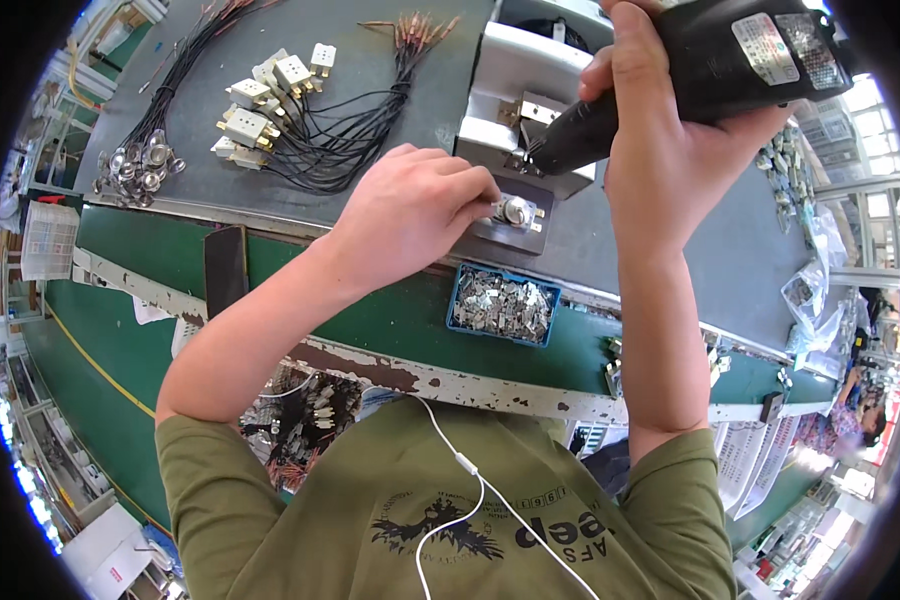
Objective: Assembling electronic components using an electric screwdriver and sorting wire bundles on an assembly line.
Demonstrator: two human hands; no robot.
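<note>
My right hand (660, 140) is wrapped round a black electric screwdriver (610, 130), whose tapered nose points down and left. Its tip is beside a metal fixture (510, 80) with an upright housing. On a small grey block (500, 240) in front of it sits a small round silver metal part (516, 210) with brass-coloured tabs. My left hand (415, 210) has its thumb and fingers pinched at the left edge of that part; the fingertips partly hide it.
A blue bin (505, 304) of small metal pieces stands below the block. White ceramic blocks (255, 105) on black wires (345, 140) lie left, beside wired silver caps (140, 165). A dark phone-like slab (226, 270) rests on the green ledge. Plastic bags (815, 285) lie far right.
</note>
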